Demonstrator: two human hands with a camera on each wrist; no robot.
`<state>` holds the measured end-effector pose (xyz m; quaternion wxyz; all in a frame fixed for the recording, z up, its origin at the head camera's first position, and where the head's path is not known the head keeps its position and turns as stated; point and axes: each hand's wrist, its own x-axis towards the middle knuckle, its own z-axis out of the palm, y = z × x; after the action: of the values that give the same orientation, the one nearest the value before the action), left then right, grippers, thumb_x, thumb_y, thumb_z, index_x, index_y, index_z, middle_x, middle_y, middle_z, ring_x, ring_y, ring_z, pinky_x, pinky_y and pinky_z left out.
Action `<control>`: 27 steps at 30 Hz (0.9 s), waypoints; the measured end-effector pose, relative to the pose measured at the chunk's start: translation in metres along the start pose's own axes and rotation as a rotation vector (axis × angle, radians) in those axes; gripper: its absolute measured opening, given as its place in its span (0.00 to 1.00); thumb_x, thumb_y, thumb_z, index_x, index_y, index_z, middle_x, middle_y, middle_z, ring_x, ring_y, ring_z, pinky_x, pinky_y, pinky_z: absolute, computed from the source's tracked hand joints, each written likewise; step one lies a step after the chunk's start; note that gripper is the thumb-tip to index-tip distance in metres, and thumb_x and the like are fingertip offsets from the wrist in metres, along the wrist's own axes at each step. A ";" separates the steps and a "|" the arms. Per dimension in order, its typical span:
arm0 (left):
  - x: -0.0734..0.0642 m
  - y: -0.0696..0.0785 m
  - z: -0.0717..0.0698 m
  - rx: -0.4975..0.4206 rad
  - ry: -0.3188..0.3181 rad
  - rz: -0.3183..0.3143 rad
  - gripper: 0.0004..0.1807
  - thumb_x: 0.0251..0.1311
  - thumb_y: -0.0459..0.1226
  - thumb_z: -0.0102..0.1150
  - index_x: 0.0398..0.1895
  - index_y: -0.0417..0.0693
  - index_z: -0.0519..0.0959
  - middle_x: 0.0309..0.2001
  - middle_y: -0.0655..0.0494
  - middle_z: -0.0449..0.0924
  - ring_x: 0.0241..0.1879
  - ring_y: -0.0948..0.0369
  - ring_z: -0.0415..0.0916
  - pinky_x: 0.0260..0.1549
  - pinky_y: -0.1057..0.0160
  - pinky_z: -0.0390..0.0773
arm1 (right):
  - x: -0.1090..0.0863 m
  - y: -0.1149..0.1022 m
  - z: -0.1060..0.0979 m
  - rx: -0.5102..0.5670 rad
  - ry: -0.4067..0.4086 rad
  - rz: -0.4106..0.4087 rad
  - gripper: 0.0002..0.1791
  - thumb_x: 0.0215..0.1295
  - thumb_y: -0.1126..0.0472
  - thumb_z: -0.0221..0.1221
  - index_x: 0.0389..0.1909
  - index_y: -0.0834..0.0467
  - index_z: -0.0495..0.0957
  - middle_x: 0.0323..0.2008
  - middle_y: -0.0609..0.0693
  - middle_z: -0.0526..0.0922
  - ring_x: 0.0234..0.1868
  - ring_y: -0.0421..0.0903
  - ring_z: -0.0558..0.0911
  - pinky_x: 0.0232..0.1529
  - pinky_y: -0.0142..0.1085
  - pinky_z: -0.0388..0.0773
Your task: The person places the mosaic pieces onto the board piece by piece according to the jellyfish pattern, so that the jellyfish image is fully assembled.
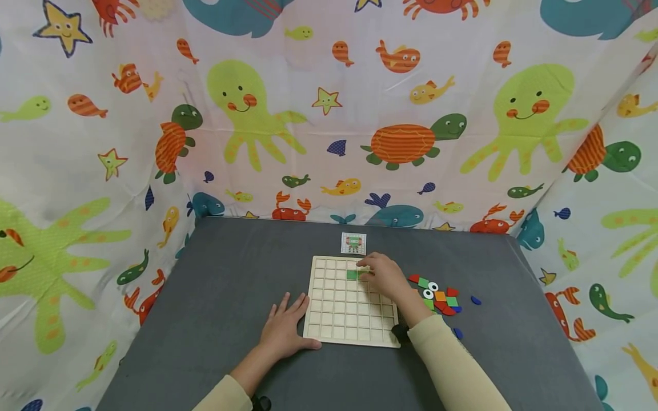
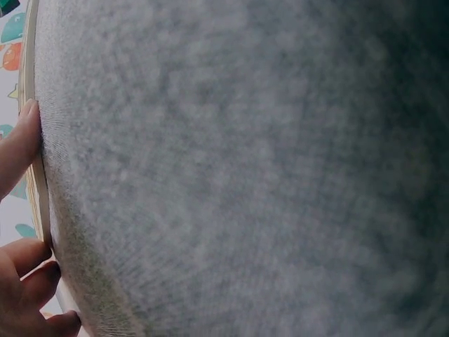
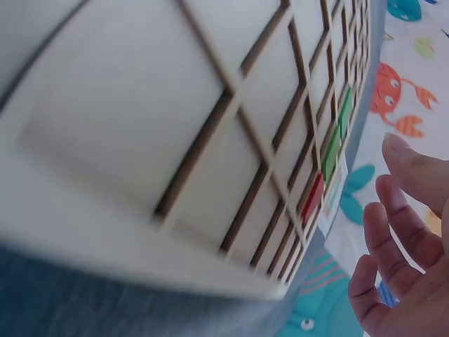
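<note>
The grid board (image 1: 352, 308) lies flat on a grey table (image 1: 216, 297) in the head view, a little toward 6 o'clock from the centre. A white curtain (image 1: 319, 74) printed with sea animals surrounds the table at 9, 12 and 3 o'clock. The board's far edge faces 12, its near edge 6; it looks about square, so I cannot tell a long axis. A picture card (image 1: 353, 243) lies just beyond at 12, loose coloured pieces (image 1: 439, 295) at 3. The left hand (image 1: 285, 325) rests with spread fingers against the board at 8 o'clock; the right hand (image 1: 385, 277) is over its 1 o'clock corner, beside green tiles (image 1: 352, 275).

In the left wrist view, blurred grey surface fills most of the picture; the board's edge runs from 11 to 8 o'clock, touched by the left hand, unclenched.

In the right wrist view, the board's cells recede toward 1 o'clock, with a red tile (image 3: 312, 200) beside the green ones. The right hand, at 4 o'clock, is loosely bent, grasping nothing visible; curtain shows behind it.
</note>
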<state>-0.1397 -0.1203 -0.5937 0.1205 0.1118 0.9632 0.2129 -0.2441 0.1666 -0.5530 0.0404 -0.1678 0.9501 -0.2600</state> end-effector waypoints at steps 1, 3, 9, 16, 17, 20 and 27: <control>0.000 0.000 0.000 -0.001 0.001 0.000 0.66 0.36 0.68 0.76 0.80 0.54 0.58 0.79 0.55 0.56 0.80 0.43 0.41 0.73 0.33 0.48 | -0.002 0.002 -0.002 0.003 0.008 0.004 0.17 0.65 0.59 0.68 0.55 0.54 0.85 0.54 0.52 0.82 0.51 0.53 0.82 0.54 0.55 0.78; -0.001 0.000 -0.001 0.002 0.004 -0.002 0.66 0.36 0.68 0.76 0.80 0.54 0.58 0.79 0.55 0.56 0.80 0.44 0.41 0.73 0.34 0.48 | -0.007 0.007 -0.007 0.013 0.019 0.018 0.17 0.66 0.59 0.67 0.55 0.55 0.85 0.53 0.53 0.82 0.50 0.53 0.82 0.52 0.53 0.79; -0.002 0.002 -0.003 -0.001 0.001 -0.008 0.66 0.37 0.67 0.76 0.80 0.53 0.59 0.79 0.55 0.56 0.80 0.43 0.42 0.73 0.33 0.48 | -0.020 0.020 -0.020 0.032 0.042 0.064 0.16 0.66 0.60 0.67 0.54 0.57 0.85 0.52 0.55 0.83 0.46 0.54 0.82 0.44 0.50 0.81; -0.001 0.002 -0.002 -0.008 -0.007 -0.007 0.66 0.37 0.67 0.76 0.80 0.54 0.58 0.80 0.55 0.55 0.81 0.44 0.41 0.74 0.34 0.47 | -0.034 0.037 -0.034 0.065 0.073 0.100 0.18 0.66 0.60 0.67 0.56 0.57 0.84 0.53 0.56 0.82 0.45 0.54 0.81 0.40 0.46 0.81; -0.001 0.002 -0.002 -0.007 -0.008 -0.008 0.66 0.37 0.68 0.75 0.80 0.54 0.58 0.80 0.55 0.55 0.81 0.44 0.41 0.74 0.34 0.47 | -0.036 0.039 -0.035 0.068 0.076 0.105 0.19 0.66 0.60 0.67 0.57 0.57 0.83 0.54 0.56 0.82 0.46 0.54 0.81 0.41 0.47 0.82; 0.000 0.001 -0.002 -0.006 -0.008 -0.011 0.66 0.37 0.68 0.75 0.80 0.54 0.58 0.80 0.56 0.55 0.81 0.44 0.41 0.74 0.34 0.47 | -0.040 0.047 -0.040 0.074 0.078 0.128 0.19 0.66 0.60 0.67 0.58 0.57 0.83 0.54 0.58 0.82 0.48 0.55 0.81 0.42 0.49 0.83; 0.000 0.002 -0.001 -0.019 -0.007 -0.005 0.66 0.37 0.67 0.76 0.80 0.54 0.58 0.80 0.56 0.55 0.81 0.44 0.40 0.74 0.34 0.46 | -0.052 0.071 -0.049 0.049 0.093 0.182 0.18 0.66 0.60 0.67 0.56 0.57 0.83 0.50 0.57 0.84 0.44 0.53 0.83 0.37 0.46 0.83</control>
<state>-0.1399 -0.1190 -0.5918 0.1254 0.1090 0.9609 0.2213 -0.2242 0.2646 -0.5475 0.0239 -0.0674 0.9556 -0.2857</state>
